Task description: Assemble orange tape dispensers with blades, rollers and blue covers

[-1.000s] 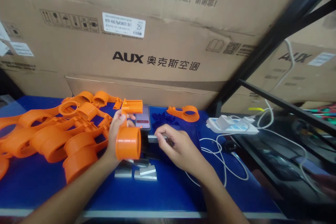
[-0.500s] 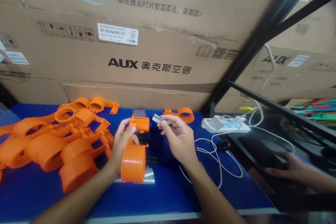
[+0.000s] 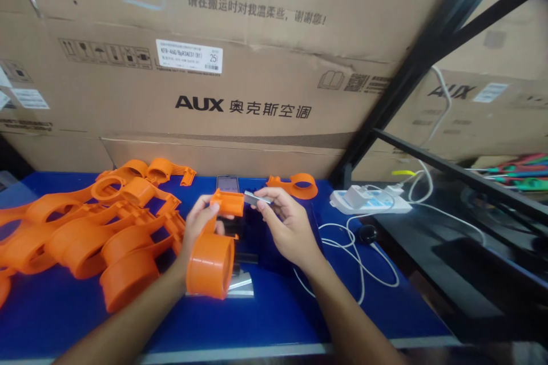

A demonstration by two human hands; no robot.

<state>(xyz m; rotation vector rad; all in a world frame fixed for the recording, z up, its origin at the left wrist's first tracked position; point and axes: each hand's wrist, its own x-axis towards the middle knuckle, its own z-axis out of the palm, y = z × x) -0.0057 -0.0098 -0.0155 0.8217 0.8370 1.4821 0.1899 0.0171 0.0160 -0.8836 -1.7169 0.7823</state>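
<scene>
My left hand [image 3: 201, 218] is closed around an orange plastic tape dispenser [image 3: 209, 265], its ring toward me and its slotted head away from me. Pinched between the fingers of my right hand [image 3: 287, 222] is a small metal blade [image 3: 257, 199], a silvery strip. The blade's left end is at the right side of the dispenser's head; whether it sits inside the slot I cannot tell. Below the dispenser, more metal strips [image 3: 242, 286] lie on the blue table, partly hidden by the ring.
Orange dispensers [image 3: 81, 248] are heaped on the left of the blue table [image 3: 265, 322]. Another orange dispenser [image 3: 303, 186] and a phone [image 3: 228, 183] lie at the back. A white power strip [image 3: 334, 203] and loose cables [image 3: 363, 271] are on the right, beside a black rack post [image 3: 398, 94].
The blade has come from beside the dispenser's ring up to its head. The dispenser has moved slightly right and nearer me. Another person's hand at the right has left the view.
</scene>
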